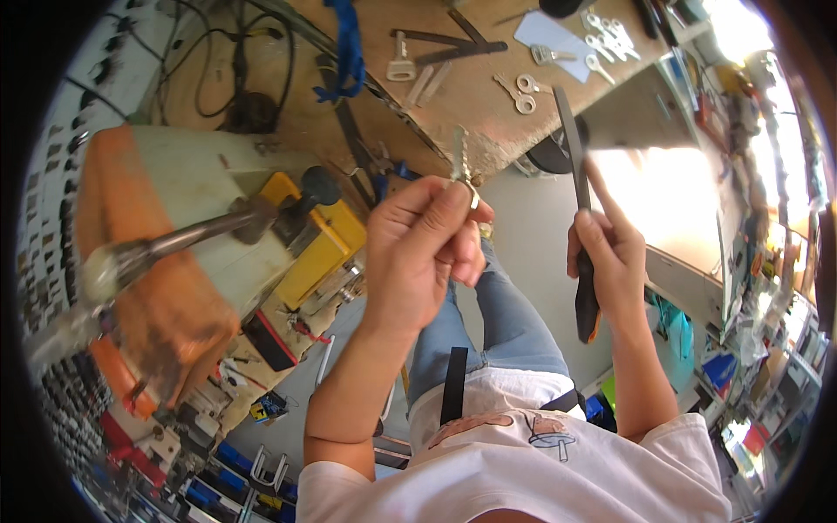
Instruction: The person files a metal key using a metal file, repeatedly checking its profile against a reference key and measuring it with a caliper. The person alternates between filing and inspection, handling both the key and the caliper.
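Between the thumb and fingers of my left hand (423, 240) a key (463, 161) is pinched, its toothed blade pointing up and away from me. The key's head is mostly covered by my fingers. My right hand (610, 257) is closed around the black handle of a flat file (571, 144), its index finger laid along the tool. The file stands roughly upright in view, its long dark blade reaching toward the bench. Key and file are apart, both held in the air before my body.
Ahead is a worn wooden bench (479, 118) with several keys (608, 42), a padlock-shaped piece (401, 63) and metal strips. At left stands a machine with a lever (196, 234) and yellow part (323, 248). Cables (209, 70) hang at the upper left; crowded shelves line the right.
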A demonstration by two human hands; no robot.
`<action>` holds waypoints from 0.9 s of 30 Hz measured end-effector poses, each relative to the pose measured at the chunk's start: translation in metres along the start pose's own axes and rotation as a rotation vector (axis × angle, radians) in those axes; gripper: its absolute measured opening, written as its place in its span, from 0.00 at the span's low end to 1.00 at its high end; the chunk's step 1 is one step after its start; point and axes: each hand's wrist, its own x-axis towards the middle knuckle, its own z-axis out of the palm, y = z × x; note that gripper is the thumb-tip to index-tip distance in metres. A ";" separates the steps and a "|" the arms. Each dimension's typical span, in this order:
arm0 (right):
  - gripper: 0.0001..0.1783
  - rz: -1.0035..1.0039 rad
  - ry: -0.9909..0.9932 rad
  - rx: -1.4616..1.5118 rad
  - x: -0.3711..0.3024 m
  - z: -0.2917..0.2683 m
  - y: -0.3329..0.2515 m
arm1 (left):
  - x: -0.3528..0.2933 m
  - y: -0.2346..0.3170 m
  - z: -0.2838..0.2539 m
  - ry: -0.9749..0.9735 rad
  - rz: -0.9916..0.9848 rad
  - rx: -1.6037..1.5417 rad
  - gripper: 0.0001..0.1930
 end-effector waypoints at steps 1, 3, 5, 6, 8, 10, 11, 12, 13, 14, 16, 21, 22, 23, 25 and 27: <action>0.28 0.034 -0.012 0.047 -0.006 -0.001 -0.001 | -0.007 0.004 0.007 -0.039 0.019 -0.012 0.12; 0.28 0.098 -0.030 0.104 -0.013 -0.012 -0.001 | -0.015 0.009 0.031 0.017 0.065 0.079 0.13; 0.28 0.146 -0.070 0.134 -0.014 -0.025 0.004 | -0.022 0.014 0.053 0.054 0.115 0.237 0.14; 0.28 0.150 -0.093 0.148 -0.010 -0.031 0.006 | -0.023 0.016 0.063 0.055 0.154 0.303 0.14; 0.27 0.160 -0.135 0.171 -0.004 -0.048 0.007 | -0.023 0.016 0.083 0.058 0.232 0.430 0.14; 0.27 0.157 -0.160 0.212 0.010 -0.062 0.004 | -0.021 0.014 0.091 0.116 0.308 0.534 0.13; 0.27 0.146 -0.156 0.240 0.020 -0.066 0.003 | -0.018 0.009 0.089 0.172 0.324 0.568 0.13; 0.27 0.125 -0.143 0.266 0.030 -0.074 -0.004 | -0.016 0.007 0.091 0.218 0.343 0.599 0.14; 0.26 0.120 -0.132 0.328 0.042 -0.082 -0.010 | -0.016 0.005 0.087 0.249 0.379 0.594 0.14; 0.26 0.109 -0.105 0.384 0.055 -0.089 -0.014 | -0.017 0.003 0.078 0.284 0.408 0.576 0.13; 0.26 0.101 -0.046 0.604 0.077 -0.088 -0.027 | -0.021 0.009 0.062 0.391 0.458 0.548 0.12; 0.22 0.054 -0.016 0.782 0.137 -0.061 -0.053 | 0.004 0.038 0.037 0.548 0.565 0.587 0.15; 0.19 0.045 -0.029 0.772 0.153 -0.059 -0.055 | 0.021 0.046 0.037 0.566 0.589 0.590 0.15; 0.17 0.047 -0.021 0.745 0.175 -0.059 -0.052 | 0.040 0.052 0.040 0.579 0.653 0.626 0.14; 0.14 0.039 0.001 0.727 0.207 -0.052 -0.060 | 0.076 0.066 0.041 0.569 0.789 0.733 0.12; 0.15 0.033 0.006 0.674 0.211 -0.042 -0.073 | 0.106 0.078 0.034 0.559 0.889 0.955 0.11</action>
